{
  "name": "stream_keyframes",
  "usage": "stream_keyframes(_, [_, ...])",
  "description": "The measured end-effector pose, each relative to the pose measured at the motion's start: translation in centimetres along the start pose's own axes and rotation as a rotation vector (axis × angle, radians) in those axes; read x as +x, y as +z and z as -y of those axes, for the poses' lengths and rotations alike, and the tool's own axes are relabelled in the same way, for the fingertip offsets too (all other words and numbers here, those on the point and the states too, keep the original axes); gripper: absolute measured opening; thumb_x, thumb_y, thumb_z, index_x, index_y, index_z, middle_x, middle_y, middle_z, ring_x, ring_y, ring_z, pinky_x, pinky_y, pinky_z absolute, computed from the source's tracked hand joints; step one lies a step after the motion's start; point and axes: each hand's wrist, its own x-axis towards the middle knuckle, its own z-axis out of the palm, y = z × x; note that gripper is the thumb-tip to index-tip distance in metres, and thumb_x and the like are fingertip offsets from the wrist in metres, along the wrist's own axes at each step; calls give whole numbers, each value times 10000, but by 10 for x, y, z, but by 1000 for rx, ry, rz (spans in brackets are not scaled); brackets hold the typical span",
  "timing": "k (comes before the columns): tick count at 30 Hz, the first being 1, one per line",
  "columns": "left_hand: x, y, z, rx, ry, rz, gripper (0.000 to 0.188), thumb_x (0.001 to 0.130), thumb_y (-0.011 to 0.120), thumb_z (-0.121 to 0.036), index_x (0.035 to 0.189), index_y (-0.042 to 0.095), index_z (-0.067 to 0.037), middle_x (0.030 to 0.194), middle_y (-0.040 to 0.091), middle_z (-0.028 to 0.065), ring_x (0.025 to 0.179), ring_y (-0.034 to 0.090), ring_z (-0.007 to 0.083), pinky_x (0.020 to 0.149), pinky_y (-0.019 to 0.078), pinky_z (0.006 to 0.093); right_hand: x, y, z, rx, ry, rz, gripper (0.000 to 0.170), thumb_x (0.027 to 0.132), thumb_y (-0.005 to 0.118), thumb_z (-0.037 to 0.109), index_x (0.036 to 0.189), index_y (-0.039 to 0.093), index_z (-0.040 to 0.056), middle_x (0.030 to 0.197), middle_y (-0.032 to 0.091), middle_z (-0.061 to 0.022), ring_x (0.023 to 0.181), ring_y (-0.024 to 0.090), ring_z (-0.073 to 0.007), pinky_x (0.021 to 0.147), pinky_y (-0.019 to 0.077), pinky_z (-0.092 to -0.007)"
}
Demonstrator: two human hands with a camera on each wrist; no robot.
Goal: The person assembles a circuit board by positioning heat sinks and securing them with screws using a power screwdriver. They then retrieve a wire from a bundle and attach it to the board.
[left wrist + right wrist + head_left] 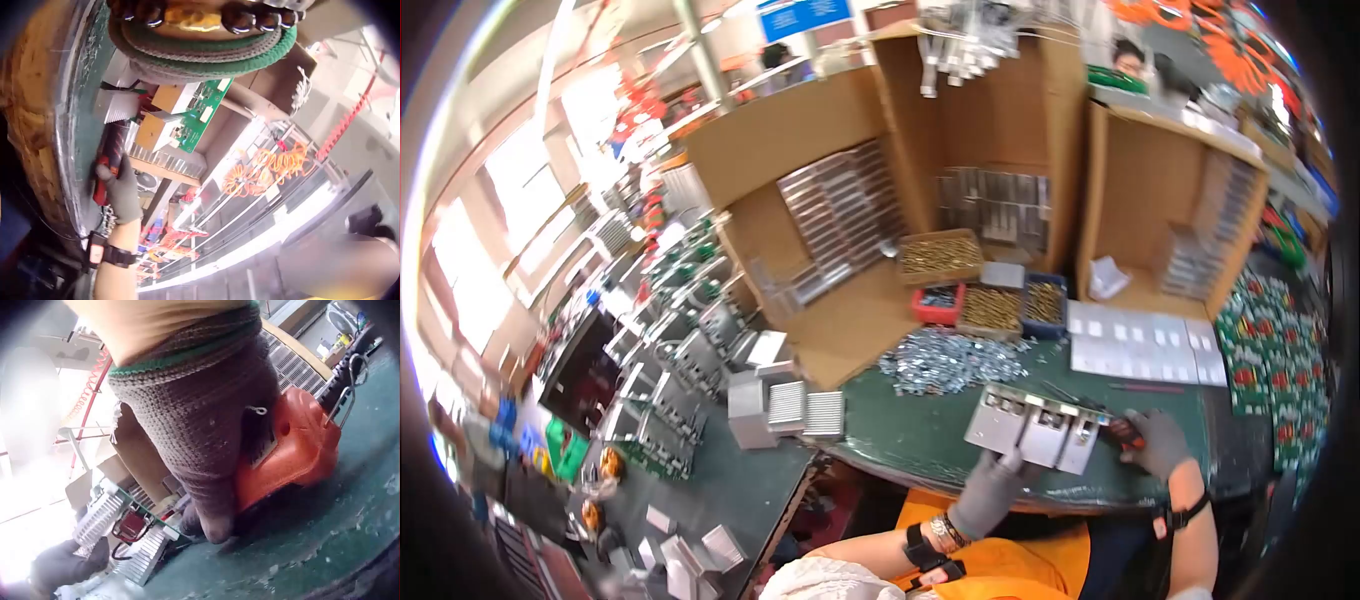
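Observation:
A circuit board with metal heatsinks [1032,428] lies at the table's front edge, tilted up in the right wrist view [147,550]. My gloved left hand [988,492] pinches a heatsink at its near side; the right wrist view shows that hand [69,564] at the finned metal. In the left wrist view the board's green face [203,119] shows beside the glove [181,65]. My gloved right hand [1162,446] grips a red and black power tool [1122,434], orange-red in the right wrist view [290,453], its front end by the board's right end. The tool's tip is hidden.
Loose metal parts [950,360] lie heaped behind the board, with boxes of brass-coloured screws [990,310] beyond. White plates [1140,345] lie at the back right, green circuit boards [1275,370] at the far right. Cardboard boxes [1000,110] stand behind; finned heatsinks [825,413] sit left.

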Motion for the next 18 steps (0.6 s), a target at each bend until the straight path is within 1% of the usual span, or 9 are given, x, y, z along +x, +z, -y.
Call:
stream_keyframes(2, [-14, -14, 16, -199, -184, 61, 229, 990, 514, -215, 1141, 504, -43, 1040, 607, 113, 974, 615, 214, 882, 510, 388, -12, 2, 13, -41, -35, -52, 647, 702, 774, 243, 1281, 530, 86, 1211, 531, -192, 1132, 494, -405, 948, 428, -443])
stream_keyframes(4, [-33, -41, 16, -129, -246, 114, 241, 988, 519, -215, 1151, 501, -38, 1051, 607, 103, 978, 616, 205, 873, 515, 375, -27, 17, 17, 18, -25, -401, 624, 685, 771, 151, 1254, 531, 60, 1147, 546, -160, 1100, 480, -370, 930, 412, -468])
stream_keyframes(5, [-41, -53, 12, -50, -327, 187, 253, 986, 523, -215, 1160, 498, -33, 1061, 608, 94, 981, 617, 195, 864, 520, 363, -35, 26, 16, 13, -43, -397, 624, 685, 771, 151, 1254, 531, 60, 1147, 546, -160, 1100, 480, -370, 930, 412, -468])
stream_keyframes(7, [-63, -67, -14, 99, -223, 68, 248, 984, 523, -202, 1155, 506, -23, 1058, 611, 87, 955, 619, 174, 857, 519, 329, -55, 40, 9, 73, -117, -644, 512, 711, 738, 105, 1188, 564, 37, 1058, 565, -158, 995, 529, -349, 869, 444, -448])
stream_keyframes(11, [-103, -94, -45, 265, -20, -314, 245, 980, 525, -171, 1163, 508, -9, 1055, 610, 96, 938, 615, 169, 851, 517, 318, -90, 70, -18, 287, 35, -527, 467, 788, 622, 45, 1244, 523, 47, 1251, 481, -188, 1169, 478, -368, 993, 381, -427])
stream_keyframes(12, [-107, -91, -50, 251, -8, -341, 245, 980, 525, -171, 1163, 508, -9, 1055, 610, 96, 938, 615, 169, 851, 517, 318, -90, 82, -36, 398, 80, -464, 503, 825, 661, 151, 1280, 492, 19, 1220, 501, -159, 1157, 505, -301, 984, 405, -405])
stream_keyframes(13, [-110, -88, -58, 244, 3, -336, 241, 976, 529, -158, 1159, 509, -3, 1042, 605, 93, 936, 609, 165, 848, 513, 313, -86, 88, -46, 511, 133, -403, 578, 861, 700, 257, 1316, 460, -9, 1190, 521, -130, 1144, 532, -234, 975, 429, -383])
stream_keyframes(15, [-107, -84, -66, 241, 18, -327, 237, 972, 534, -144, 1156, 511, 4, 1029, 601, 89, 935, 603, 161, 845, 509, 309, -79, 71, -19, 427, 61, -471, 448, 919, 612, 273, 1271, 518, 11, 1192, 521, -173, 1089, 569, -303, 940, 451, -399])
stream_keyframes(18, [-83, -73, -63, 299, 62, -120, 210, 976, 533, -127, 1146, 517, -5, 964, 565, 50, 895, 551, 125, 833, 474, 284, -71, 38, 16, 264, -3, -580, 399, 805, 586, 26, 1202, 549, 32, 1239, 504, -183, 1134, 517, -349, 973, 404, -412])
